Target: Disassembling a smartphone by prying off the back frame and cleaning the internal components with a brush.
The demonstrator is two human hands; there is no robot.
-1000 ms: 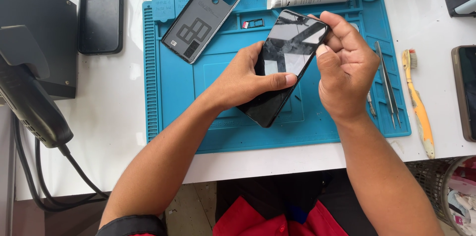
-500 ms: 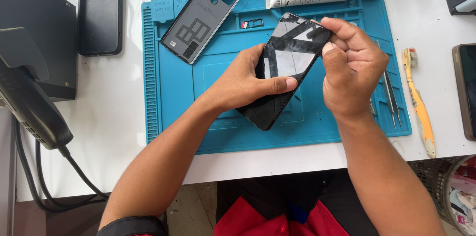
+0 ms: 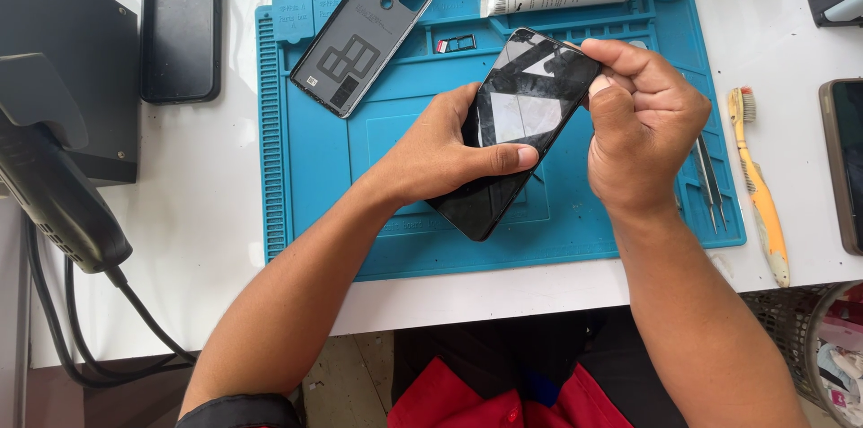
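Two hands grip a black smartphone above the blue mat: left hand clasps its middle, right hand pinches the two-o'clock corner. Glass looks slick, fragile; edges seem safest.

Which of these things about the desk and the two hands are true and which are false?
1. Both hands hold the black glossy smartphone. True: the left hand has its thumb on the screen, and the right hand has a grip on the top corner.
2. The phone lies flat on the blue silicone work mat. False: it is held above the mat.
3. A grey plastic phone back cover rests on the mat. True.
4. The yellow toothbrush lies on the mat. False: it lies on the white table.
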